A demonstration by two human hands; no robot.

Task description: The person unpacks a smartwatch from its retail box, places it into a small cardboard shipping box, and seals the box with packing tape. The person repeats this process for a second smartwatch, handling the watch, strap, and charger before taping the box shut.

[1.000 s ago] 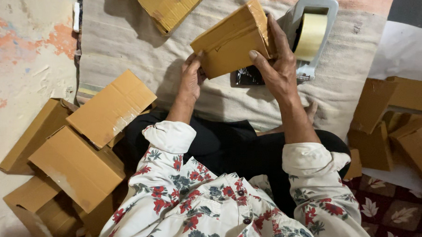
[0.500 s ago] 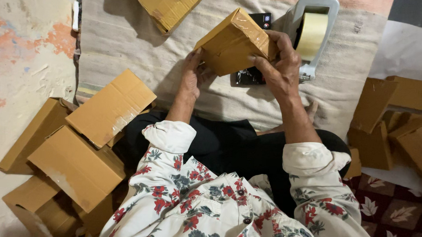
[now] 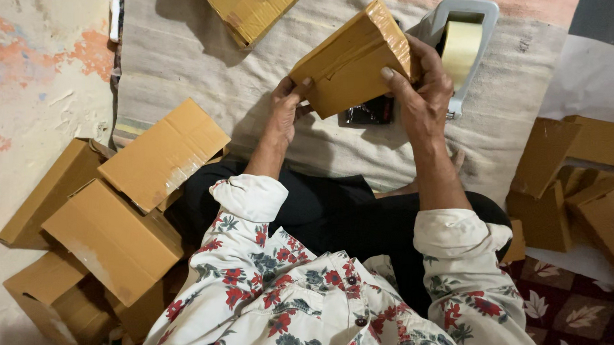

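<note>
I hold a small brown cardboard box up in front of me with both hands, tilted, its taped edge toward the top right. My left hand grips its lower left corner. My right hand wraps its right side, thumb on the near face. Just behind the box sits a grey tape dispenser with a roll of pale tape. A small dark object lies on the cloth under the box.
A stack of flat and folded brown cartons lies at my left on the floor. More cartons sit at the right. Another taped box rests at the top on the grey cloth.
The box has been turned in my hands: it now tilts more upright with its taped end raised toward the dispenser. My left hand shifted to the lower corner.
</note>
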